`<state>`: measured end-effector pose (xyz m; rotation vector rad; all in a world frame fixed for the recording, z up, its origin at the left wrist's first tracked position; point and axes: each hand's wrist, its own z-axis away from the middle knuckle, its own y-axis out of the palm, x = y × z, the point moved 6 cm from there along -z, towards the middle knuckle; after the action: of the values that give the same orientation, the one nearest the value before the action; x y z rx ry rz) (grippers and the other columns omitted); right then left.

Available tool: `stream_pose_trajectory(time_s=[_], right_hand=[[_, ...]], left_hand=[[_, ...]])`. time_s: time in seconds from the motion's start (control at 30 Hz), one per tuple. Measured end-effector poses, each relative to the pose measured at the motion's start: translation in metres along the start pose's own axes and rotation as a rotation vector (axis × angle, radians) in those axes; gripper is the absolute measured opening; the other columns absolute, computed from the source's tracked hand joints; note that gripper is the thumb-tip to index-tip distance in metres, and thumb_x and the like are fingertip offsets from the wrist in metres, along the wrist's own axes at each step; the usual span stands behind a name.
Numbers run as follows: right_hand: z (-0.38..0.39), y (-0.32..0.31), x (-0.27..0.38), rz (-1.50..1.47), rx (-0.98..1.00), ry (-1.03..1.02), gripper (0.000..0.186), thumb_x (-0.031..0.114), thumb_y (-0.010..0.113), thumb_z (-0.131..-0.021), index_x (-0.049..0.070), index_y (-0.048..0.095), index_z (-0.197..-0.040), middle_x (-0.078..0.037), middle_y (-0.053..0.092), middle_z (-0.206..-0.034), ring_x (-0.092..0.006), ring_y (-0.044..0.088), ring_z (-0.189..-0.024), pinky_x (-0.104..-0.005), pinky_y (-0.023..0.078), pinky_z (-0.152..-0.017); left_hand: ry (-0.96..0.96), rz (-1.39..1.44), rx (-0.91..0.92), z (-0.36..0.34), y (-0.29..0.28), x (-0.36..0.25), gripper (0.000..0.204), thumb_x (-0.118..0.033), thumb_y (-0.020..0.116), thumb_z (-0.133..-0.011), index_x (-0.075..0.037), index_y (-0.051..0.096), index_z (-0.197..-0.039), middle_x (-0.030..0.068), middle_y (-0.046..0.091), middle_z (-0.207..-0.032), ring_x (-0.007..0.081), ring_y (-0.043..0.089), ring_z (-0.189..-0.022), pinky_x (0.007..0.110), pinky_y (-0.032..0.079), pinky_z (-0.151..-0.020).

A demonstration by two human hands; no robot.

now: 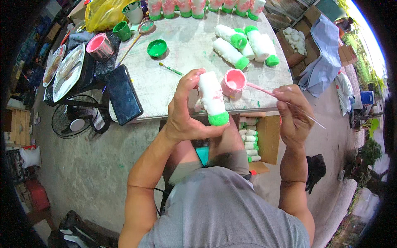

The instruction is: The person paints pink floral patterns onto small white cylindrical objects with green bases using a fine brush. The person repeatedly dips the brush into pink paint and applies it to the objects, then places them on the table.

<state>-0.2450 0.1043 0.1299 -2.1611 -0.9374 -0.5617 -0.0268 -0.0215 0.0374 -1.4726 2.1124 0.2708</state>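
Observation:
A white moulded figurine (211,97) with a green base and a few pink strokes on its side is held between the thumb and fingers of my left hand (184,109). Its green end tilts down toward me. My right hand (294,111) pinches a thin paintbrush (264,89), whose pink tip is at the rim of a small cup of pink paint (234,80). The cup stands on the table (190,45) just right of the figurine. Another brush (170,69) with a green tip lies behind my left hand.
Several white figurines with green bases (244,45) lie at the back right; pink-painted ones (182,7) stand along the far edge. A green paint lid (157,48), a black phone (124,95) and a pink paint tub (99,46) are leftward. An open carton (269,138) of figurines sits below.

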Motion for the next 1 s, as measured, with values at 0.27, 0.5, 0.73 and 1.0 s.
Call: stream_pose_trajectory(time_s=[0.27, 0.5, 0.73, 1.0], right_hand=[[0.019, 0.020, -0.018, -0.351, -0.299, 0.230, 0.018, 0.013, 0.069, -0.103, -0.001, 0.066, -0.114, -0.012, 0.073, -0.105, -0.0135, 0.068, -0.089, -0.0266, 0.056, -0.081], [0.019, 0.056, -0.014, -0.514, -0.315, 0.291, 0.019, 0.013, 0.069, -0.103, -0.002, 0.064, -0.115, -0.010, 0.073, -0.106, -0.0107, 0.066, -0.089, -0.0248, 0.055, -0.081], [0.017, 0.066, -0.015, -0.523, -0.306, 0.261, 0.018, 0.010, 0.069, -0.103, -0.003, 0.064, -0.114, -0.009, 0.071, -0.105, -0.0097, 0.064, -0.087, -0.0230, 0.054, -0.078], [0.017, 0.060, -0.010, -0.443, -0.303, 0.242, 0.015, 0.009, 0.068, -0.103, -0.003, 0.064, -0.112, -0.011, 0.071, -0.104, -0.0113, 0.063, -0.087, -0.0249, 0.053, -0.079]], left_hand=[[0.018, -0.016, 0.014, -0.002, -0.001, -0.001, 0.129, -0.021, 0.101, -0.055, -0.009, 0.025, -0.159, 0.0255, 0.048, -0.152, 0.0349, 0.052, -0.136, 0.045, 0.041, -0.109], [-0.009, -0.015, 0.049, -0.003, 0.001, -0.003, 0.129, -0.022, 0.101, -0.056, -0.009, 0.025, -0.159, 0.0260, 0.048, -0.151, 0.0357, 0.050, -0.138, 0.045, 0.040, -0.111], [0.011, -0.001, 0.030, -0.001, 0.000, -0.001, 0.127, -0.022, 0.101, -0.057, -0.009, 0.026, -0.159, 0.0264, 0.047, -0.151, 0.0364, 0.050, -0.139, 0.047, 0.040, -0.115], [0.015, -0.016, 0.045, -0.002, 0.000, -0.003, 0.127, -0.021, 0.100, -0.056, -0.009, 0.026, -0.158, 0.0269, 0.048, -0.151, 0.0365, 0.051, -0.138, 0.048, 0.039, -0.116]])
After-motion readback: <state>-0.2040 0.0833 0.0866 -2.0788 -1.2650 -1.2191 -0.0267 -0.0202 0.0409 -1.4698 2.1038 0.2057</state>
